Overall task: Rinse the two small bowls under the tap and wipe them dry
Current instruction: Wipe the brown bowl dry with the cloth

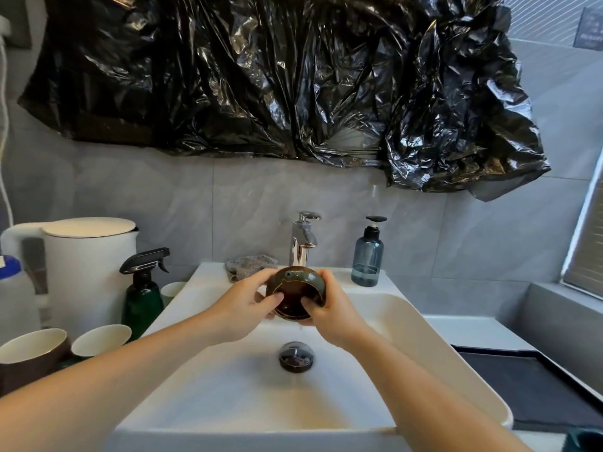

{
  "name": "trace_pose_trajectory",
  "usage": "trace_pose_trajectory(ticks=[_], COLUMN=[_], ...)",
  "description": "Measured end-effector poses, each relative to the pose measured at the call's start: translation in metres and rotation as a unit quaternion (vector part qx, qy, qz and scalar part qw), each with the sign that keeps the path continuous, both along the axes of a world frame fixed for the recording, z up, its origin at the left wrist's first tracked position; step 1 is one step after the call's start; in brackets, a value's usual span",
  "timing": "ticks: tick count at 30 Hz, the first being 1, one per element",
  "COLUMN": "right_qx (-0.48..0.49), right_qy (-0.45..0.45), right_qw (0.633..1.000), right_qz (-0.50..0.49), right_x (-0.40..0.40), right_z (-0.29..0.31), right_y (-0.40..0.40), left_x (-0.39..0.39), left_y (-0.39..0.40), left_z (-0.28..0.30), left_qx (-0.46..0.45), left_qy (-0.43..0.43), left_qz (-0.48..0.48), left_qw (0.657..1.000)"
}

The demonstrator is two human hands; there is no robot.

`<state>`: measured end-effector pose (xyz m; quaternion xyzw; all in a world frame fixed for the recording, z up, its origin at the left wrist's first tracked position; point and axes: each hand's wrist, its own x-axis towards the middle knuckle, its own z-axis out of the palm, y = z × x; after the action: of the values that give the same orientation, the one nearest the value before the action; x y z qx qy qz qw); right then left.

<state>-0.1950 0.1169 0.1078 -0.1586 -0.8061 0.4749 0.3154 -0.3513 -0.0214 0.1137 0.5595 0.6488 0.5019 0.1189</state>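
Note:
A small dark green-brown glazed bowl (295, 290) is held tilted over the white sink (408, 324), just below the chrome tap (303, 243). My left hand (243, 309) grips its left side with the thumb on the rim. My right hand (331, 309) grips its right side, the thumb reaching inside the bowl. A drop of water hangs under the bowl. A grey cloth (249, 265) lies on the sink's back ledge, left of the tap. A second bowl is not in view.
A blue soap pump bottle (368, 256) stands right of the tap. On the left are a white kettle (88, 272), a green spray bottle (143, 295) and paper cups (101, 340). A dark mat (522, 386) lies on the right counter. The sink's drain plug (296, 356) is below the bowl.

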Motion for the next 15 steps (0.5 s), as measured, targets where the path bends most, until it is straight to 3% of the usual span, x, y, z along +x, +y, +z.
trace_pose_trajectory(ticks=[4, 7, 10, 13, 15], right_qx=[-0.084, -0.102, 0.055, 0.232, 0.288], right_qy=[-0.067, -0.069, -0.090, -0.152, -0.178], right_qw=[0.993, 0.992, 0.993, 0.958, 0.939], right_qz=[0.054, 0.021, -0.057, -0.067, -0.064], right_x=[-0.004, -0.021, -0.046, -0.075, -0.098], right_z=[0.011, 0.018, 0.025, 0.031, 0.031], right_y=[-0.010, -0.005, -0.002, -0.007, -0.010], left_x=[-0.011, -0.017, -0.031, -0.041, -0.044], left_y=[-0.010, -0.015, -0.018, -0.025, -0.029], left_z=[0.000, 0.011, 0.020, 0.021, 0.021], left_qx=[-0.078, -0.025, 0.081, 0.108, 0.120], left_qy=[-0.215, -0.297, -0.309, -0.252, -0.228], left_qz=[0.017, 0.103, 0.233, 0.305, 0.337], left_qw=[0.973, 0.949, 0.919, 0.912, 0.906])
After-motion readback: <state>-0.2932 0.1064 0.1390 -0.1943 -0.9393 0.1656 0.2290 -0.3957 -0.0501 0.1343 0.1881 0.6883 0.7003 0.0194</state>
